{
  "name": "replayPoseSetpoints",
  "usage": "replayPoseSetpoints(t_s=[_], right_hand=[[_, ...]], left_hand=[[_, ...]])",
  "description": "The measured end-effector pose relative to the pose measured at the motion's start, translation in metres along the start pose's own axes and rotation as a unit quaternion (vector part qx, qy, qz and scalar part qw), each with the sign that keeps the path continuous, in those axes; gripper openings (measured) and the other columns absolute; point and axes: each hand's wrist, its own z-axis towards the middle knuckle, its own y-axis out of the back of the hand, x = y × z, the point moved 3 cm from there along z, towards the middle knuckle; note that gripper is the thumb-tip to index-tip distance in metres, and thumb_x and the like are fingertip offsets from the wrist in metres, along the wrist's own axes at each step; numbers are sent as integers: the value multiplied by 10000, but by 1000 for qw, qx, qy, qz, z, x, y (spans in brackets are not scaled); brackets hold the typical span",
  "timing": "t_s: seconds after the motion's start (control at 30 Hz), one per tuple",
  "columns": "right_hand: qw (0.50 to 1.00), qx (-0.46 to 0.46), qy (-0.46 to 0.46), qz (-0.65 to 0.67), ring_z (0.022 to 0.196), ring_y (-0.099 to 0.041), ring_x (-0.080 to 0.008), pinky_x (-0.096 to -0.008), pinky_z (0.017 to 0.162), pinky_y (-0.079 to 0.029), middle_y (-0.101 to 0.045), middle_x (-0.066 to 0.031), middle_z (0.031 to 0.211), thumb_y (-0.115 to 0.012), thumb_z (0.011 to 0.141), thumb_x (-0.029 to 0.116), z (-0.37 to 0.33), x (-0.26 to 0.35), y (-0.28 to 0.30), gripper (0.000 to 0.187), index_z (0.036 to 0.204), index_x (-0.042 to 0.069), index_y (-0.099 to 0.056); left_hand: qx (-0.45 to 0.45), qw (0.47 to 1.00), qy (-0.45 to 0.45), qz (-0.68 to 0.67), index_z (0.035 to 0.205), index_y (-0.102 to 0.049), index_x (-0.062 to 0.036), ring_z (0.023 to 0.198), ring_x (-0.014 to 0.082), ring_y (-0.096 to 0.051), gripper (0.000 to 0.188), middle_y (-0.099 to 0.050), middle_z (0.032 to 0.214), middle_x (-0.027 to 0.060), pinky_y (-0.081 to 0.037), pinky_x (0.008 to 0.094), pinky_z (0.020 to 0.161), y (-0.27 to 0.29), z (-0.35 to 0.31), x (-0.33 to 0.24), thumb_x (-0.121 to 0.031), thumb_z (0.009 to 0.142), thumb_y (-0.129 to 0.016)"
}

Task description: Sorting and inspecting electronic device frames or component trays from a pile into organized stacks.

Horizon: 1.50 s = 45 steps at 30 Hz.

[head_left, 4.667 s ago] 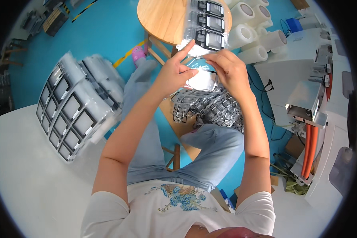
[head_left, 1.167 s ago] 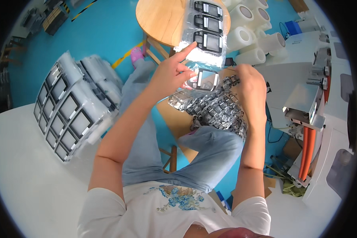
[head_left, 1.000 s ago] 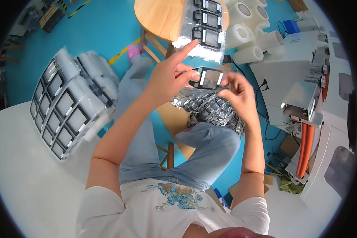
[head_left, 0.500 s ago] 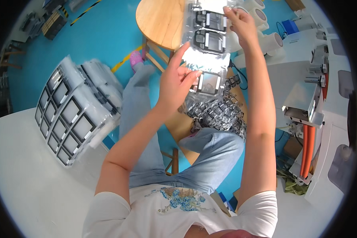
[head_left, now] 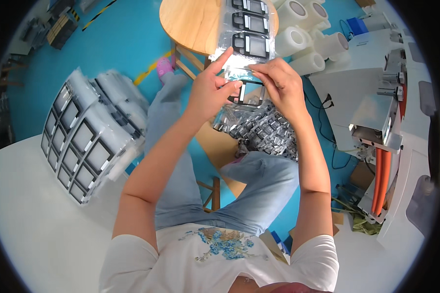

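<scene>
My left hand [head_left: 211, 87] and my right hand [head_left: 277, 82] meet above my lap, both gripping a small black frame part with a clear window [head_left: 249, 94]. Just beyond my fingertips, a long clear plastic strip [head_left: 247, 36] carrying several black devices lies on the round wooden table [head_left: 193, 22]. Its near end reaches my fingers. Below my hands a heap of silvery bagged parts [head_left: 261, 129] rests on my lap.
Clear stacked trays of black-framed screens [head_left: 85, 134] lie on the white table at my left. White tape rolls [head_left: 305, 31] stand beyond the round table. A white machine with orange hoses [head_left: 384, 146] is on my right. Blue floor lies beneath.
My right hand reached out to the strip on the round table, then came back to the black frame part. Both hands now hold it together.
</scene>
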Motion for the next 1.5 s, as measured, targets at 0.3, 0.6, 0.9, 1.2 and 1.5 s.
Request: replayPoseSetpoints(t_s=[0.3, 0.6, 0.9, 1.2, 1.5], right_hand=[[949, 92, 39, -300, 833, -617, -303, -412, 708, -475, -603, -98, 809, -560, 723, 27, -9, 21, 14, 275, 975, 74, -662], [969, 37, -220, 103, 593, -442, -74, -245, 516, -327, -626, -10, 761, -773, 780, 21, -85, 13, 19, 165, 931, 27, -706], [882, -398, -72, 244, 473, -395, 11, -123, 387, -201, -573, 51, 685, -709, 885, 196, -16, 102, 193, 152, 868, 59, -646], [968, -232, 57, 80, 1157, -577, -214, -313, 999, -447, -551, -138, 1313, -563, 940, 359, 61, 124, 179, 643, 1422, -42, -421], [926, -105, -276, 234, 639, -470, -31, -213, 583, -377, -578, 83, 726, -774, 839, 392, 104, -87, 49, 329, 932, 79, -740]], left_hand=[[-13, 999, -13, 29, 1553, -273, -153, 683, 80, -639, 778, -716, 761, 66, -520, 245, 623, 3, -5, 2, -30, 884, -651], [-8, 995, -81, -57, 1416, -408, 7, 879, 126, -673, 561, -715, 890, 98, -547, 266, 816, -11, -30, -7, 41, 904, -633], [272, 937, -193, 107, 1004, -721, -16, 734, 101, -653, 220, -723, 834, 51, -520, 277, 686, -71, -43, -76, -208, 898, -724], [105, 886, -407, -195, 696, -496, 42, 494, 151, -443, 343, -469, 532, 137, -378, 350, 483, -117, -65, -221, -173, 953, -572], [-61, 990, -71, -106, 1213, -520, -5, 755, 102, -675, 333, -706, 847, 100, -531, 237, 589, -23, -39, -19, -29, 915, -665]])
